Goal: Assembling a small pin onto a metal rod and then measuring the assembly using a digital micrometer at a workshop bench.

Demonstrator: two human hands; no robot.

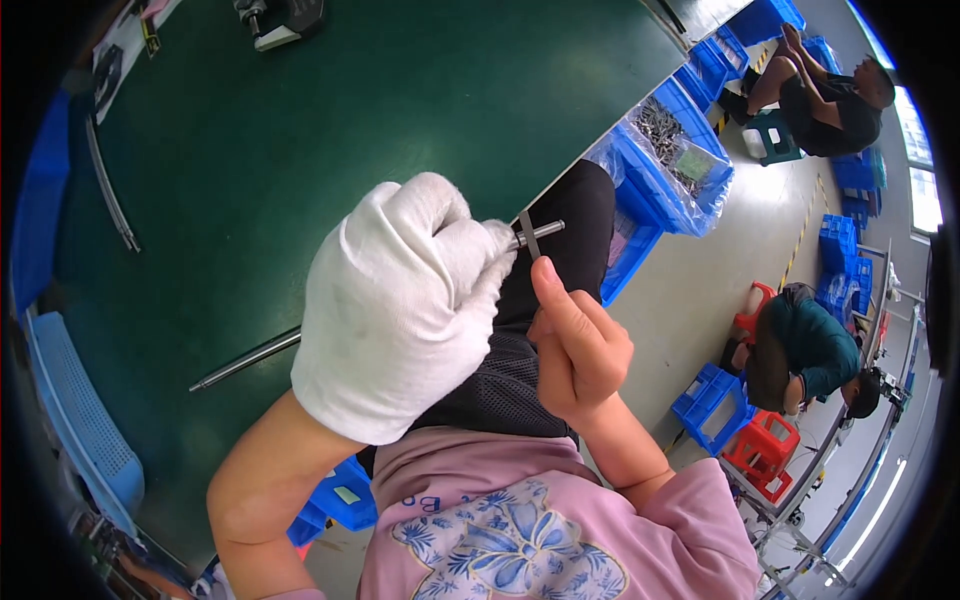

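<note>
The left hand (pixel 400 310), in a white cloth glove, grips a long thin metal rod (pixel 245 361). The bare right hand (pixel 575 340) seems to pinch a small flat metal piece (pixel 529 234) on the rod tip.

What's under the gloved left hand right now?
A long metal rod runs beneath the gloved left hand; its tip pokes out carrying a small flat piece. The rod's middle and the grip are covered.

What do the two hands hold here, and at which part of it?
The gloved left hand grips a long metal rod near its right end. The bare right hand pinches a small flat metal piece by its lower end, set on the rod's tip.
</note>
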